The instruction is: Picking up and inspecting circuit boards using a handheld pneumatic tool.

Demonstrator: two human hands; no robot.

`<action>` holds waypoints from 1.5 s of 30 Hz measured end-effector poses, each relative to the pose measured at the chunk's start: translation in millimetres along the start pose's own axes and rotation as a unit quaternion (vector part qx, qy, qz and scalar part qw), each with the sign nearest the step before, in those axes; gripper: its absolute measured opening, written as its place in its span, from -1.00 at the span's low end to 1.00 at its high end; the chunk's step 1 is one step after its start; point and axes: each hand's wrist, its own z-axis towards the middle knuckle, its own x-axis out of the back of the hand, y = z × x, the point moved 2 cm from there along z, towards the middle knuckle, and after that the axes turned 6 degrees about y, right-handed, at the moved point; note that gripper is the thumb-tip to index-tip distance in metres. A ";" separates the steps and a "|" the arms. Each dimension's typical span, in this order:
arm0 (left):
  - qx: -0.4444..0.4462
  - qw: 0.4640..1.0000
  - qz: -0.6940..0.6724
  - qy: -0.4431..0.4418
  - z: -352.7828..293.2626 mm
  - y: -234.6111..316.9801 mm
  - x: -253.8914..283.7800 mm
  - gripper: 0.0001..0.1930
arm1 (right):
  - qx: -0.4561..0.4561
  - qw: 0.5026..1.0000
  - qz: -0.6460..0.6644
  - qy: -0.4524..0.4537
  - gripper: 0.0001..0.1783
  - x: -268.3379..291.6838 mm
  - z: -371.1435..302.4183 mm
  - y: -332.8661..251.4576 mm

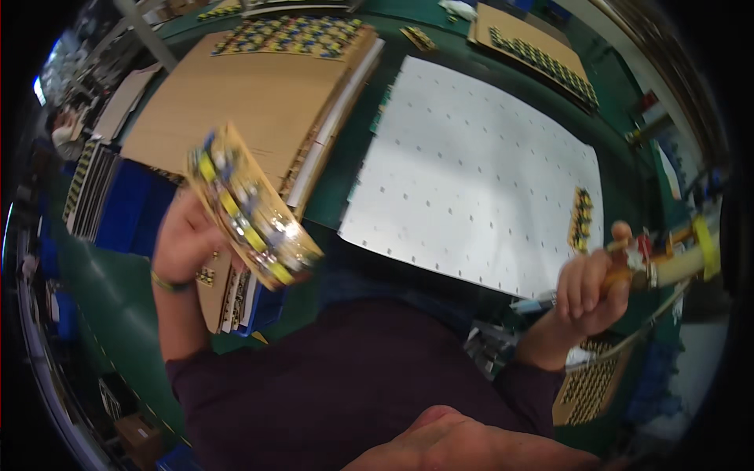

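Note:
My left hand (187, 239) holds up a tan circuit board panel (251, 208) crowded with yellow, blue and clear components, tilted edge-on toward me. My right hand (591, 286) is closed around the handle of a tool (667, 263) with a yellow and cream body and a cable trailing down from it, at the right side over the table's edge. Between both hands lies a large white perforated sheet (479, 173) on the green table (345, 165), with a small populated board (581, 220) resting on its right edge.
A stack of brown cardboard sheets (243, 102) lies at the upper left with populated boards (290, 35) on its far end. More boards on cardboard (542, 51) sit at the top right. Blue bins (129, 208) and stacked panels (593, 385) flank me.

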 end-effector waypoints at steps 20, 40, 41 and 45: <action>0.000 0.736 0.551 0.393 330.8 16.0 430.7 -0.69 | 0.064 0.980 -0.178 0.063 -0.36 49.2 22.7 21.7; 0.023 0.724 0.651 0.227 364.2 -25.9 435.4 -0.66 | 0.071 0.971 -0.180 0.139 -0.30 47.3 19.7 27.5; 0.010 0.668 0.723 0.175 373.5 -26.6 428.1 -0.65 | 0.075 0.969 -0.185 0.147 -0.30 42.9 20.1 29.2; 0.011 0.581 0.804 0.129 337.1 -9.0 501.6 -0.67 | 0.051 0.985 -0.142 0.081 -0.30 62.9 34.8 35.5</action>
